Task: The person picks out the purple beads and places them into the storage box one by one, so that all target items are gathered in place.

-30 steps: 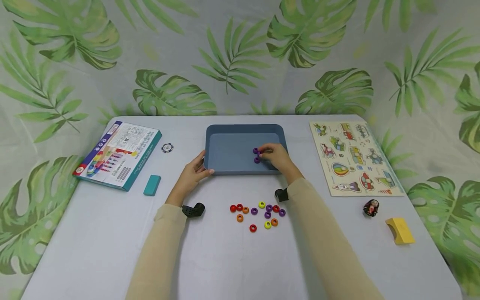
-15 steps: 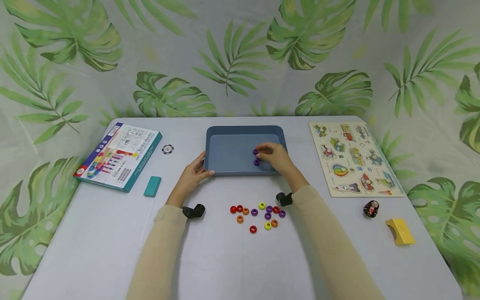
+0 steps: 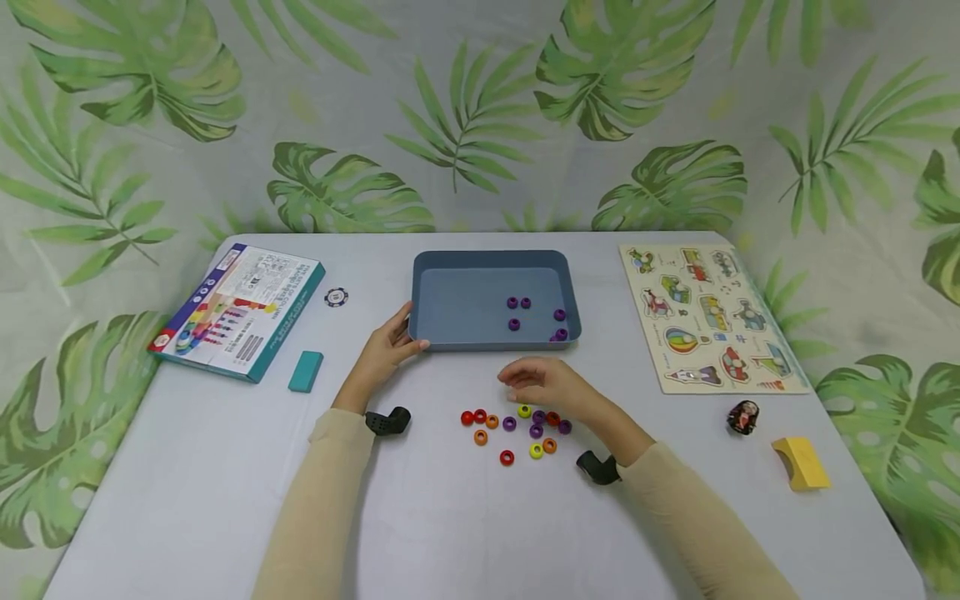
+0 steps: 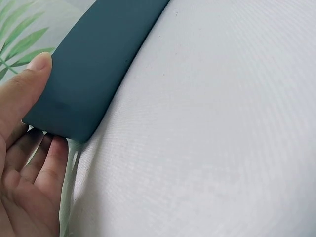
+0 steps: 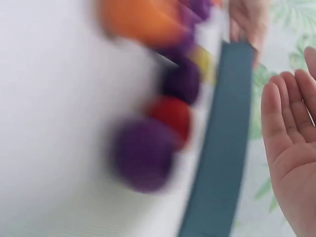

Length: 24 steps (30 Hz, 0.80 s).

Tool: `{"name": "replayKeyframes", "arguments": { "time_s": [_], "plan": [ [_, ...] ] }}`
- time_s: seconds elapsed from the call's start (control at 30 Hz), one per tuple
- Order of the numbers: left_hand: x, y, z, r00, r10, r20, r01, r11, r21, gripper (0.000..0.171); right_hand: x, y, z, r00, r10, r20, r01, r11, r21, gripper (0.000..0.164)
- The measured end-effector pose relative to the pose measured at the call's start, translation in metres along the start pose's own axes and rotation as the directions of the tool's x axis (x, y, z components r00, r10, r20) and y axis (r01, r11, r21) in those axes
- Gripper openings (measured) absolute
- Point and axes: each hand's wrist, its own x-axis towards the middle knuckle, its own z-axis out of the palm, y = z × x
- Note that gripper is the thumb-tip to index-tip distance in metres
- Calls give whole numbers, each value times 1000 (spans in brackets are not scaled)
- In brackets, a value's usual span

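At the front left corner of the blue-grey tray (image 3: 480,346), my left hand (image 3: 381,354) grips the edge. In the left wrist view its thumb (image 4: 39,61) lies against the tray wall and its fingers curl by the corner. Several purple beads (image 3: 513,325) lie in the tray's right half. My right hand (image 3: 551,385) hovers between tray and loose beads, holding nothing; the right wrist view shows its fingers (image 5: 276,116) loosely extended. Just below it on the table are loose red (image 3: 507,457), orange (image 3: 481,437), yellow (image 3: 536,451) and purple beads (image 3: 510,423).
On the left lie a boxed toy set (image 3: 240,308), a poker chip (image 3: 337,297) and a teal block (image 3: 305,372). To the right are a wooden picture puzzle (image 3: 712,317), a small dark figurine (image 3: 743,417) and a yellow arch block (image 3: 802,463).
My right hand has released the purple beads in the tray and come back over the front rim toward the loose beads. My left hand has stayed at the tray corner.
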Motion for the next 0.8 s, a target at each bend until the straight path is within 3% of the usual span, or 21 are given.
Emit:
{"name": "replayKeyframes", "arguments": {
  "time_s": [0.1,0.23,0.47,0.63,0.8],
  "plan": [
    [0,1,0,1000,3,1,-3,1000,5,74,-7,10,10,998,31,57,-28,998,-51,26],
    [-1,2,0,1000,16,5,-16,1000,14,74,-10,29,17,996,47,72,-35,985,-167,24],
    [-2,4,2,1000,9,7,-9,1000,-9,74,-7,41,20,990,19,141,38,919,-392,20],
    [-2,3,1,1000,8,9,-8,1000,-17,75,-7,38,21,986,15,166,62,889,-453,18],
    [-2,3,2,1000,10,-3,-10,1000,-21,74,-6,38,21,992,15,128,42,900,-433,16]
  ]
}}
